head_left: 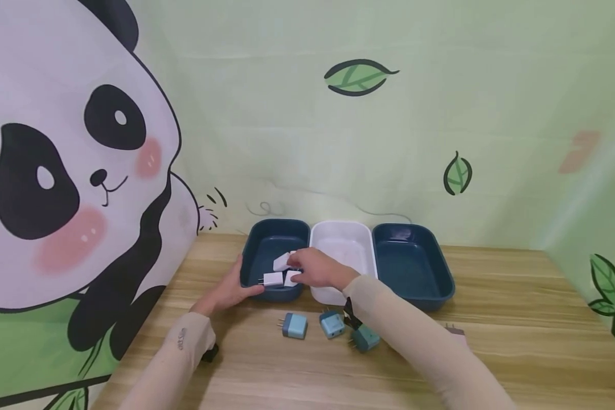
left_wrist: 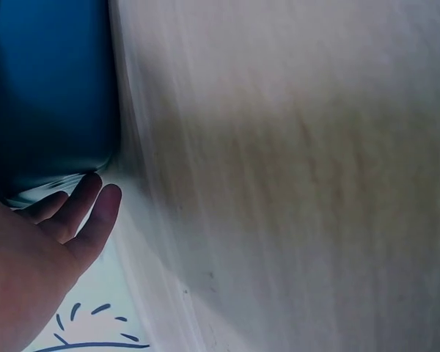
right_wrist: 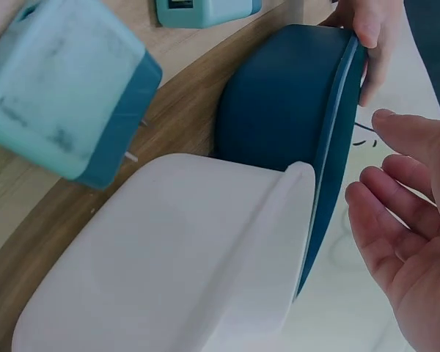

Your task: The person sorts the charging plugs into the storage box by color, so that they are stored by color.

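Observation:
White plug chargers [head_left: 273,279] are in the left dark-blue bin [head_left: 273,295], close together near its front. My right hand [head_left: 315,267] is over the bin's right side, its fingertips by these chargers. The right wrist view shows that hand [right_wrist: 418,227] with thumb and fingers apart and nothing seen between them. At the bin's left front corner, my left hand [head_left: 230,290] rests against the outside, thumb toward the front edge. In the left wrist view its fingers [left_wrist: 95,220] lie loosely extended beside the blue wall.
A white bin [head_left: 343,233] and another dark-blue bin [head_left: 412,259] stand to the right. On the wooden table in front lie light-blue chargers [head_left: 295,326], a teal one [head_left: 365,339] and a pinkish one [head_left: 457,333], partly behind my right sleeve. A printed cloth hangs behind.

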Demonstrator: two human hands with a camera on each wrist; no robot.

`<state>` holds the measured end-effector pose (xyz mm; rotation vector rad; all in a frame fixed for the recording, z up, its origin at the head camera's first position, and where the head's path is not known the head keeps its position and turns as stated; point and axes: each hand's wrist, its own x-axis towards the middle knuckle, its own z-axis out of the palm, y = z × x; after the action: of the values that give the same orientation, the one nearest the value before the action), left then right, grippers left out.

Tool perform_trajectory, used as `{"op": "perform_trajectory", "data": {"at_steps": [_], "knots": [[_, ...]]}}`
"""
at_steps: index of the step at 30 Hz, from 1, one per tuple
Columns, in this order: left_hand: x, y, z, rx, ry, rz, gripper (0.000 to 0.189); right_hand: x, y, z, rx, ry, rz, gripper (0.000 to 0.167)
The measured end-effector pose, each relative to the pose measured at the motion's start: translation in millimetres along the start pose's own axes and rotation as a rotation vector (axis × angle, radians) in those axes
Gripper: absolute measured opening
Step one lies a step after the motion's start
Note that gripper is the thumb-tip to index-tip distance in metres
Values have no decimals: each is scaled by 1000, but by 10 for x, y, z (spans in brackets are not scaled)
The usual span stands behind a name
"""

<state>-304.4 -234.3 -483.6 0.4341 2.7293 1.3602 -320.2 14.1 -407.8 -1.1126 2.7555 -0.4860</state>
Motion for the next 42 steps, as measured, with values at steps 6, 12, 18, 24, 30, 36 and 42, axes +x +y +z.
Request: {"op": "perform_trajectory", "data": {"at_steps": [6,12,18,24,30,36,42], "knots": [[-8,-2,-18,3,-9,-13,107,-102,-14,-49,-5,-8,27,39],[-36,70,-29,51,10,-68,105,-229,-5,-78,-34,13,-6,37],[-95,305,-57,185,36,-132,113,-408,19,-91,-48,14,-42,39],[-159,525,-59,282,17,-49,110,-630,143,-94,-40,54,-65,39],[-239,672,18,337,-40,64,91,-835,313,-93,-28,78,-8,40],[-260,799,151,312,-63,126,77,-991,463,-110,-10,88,38,40],[-252,894,303,376,-103,179,75,-1095,588,-109,-18,109,73,43]]}}
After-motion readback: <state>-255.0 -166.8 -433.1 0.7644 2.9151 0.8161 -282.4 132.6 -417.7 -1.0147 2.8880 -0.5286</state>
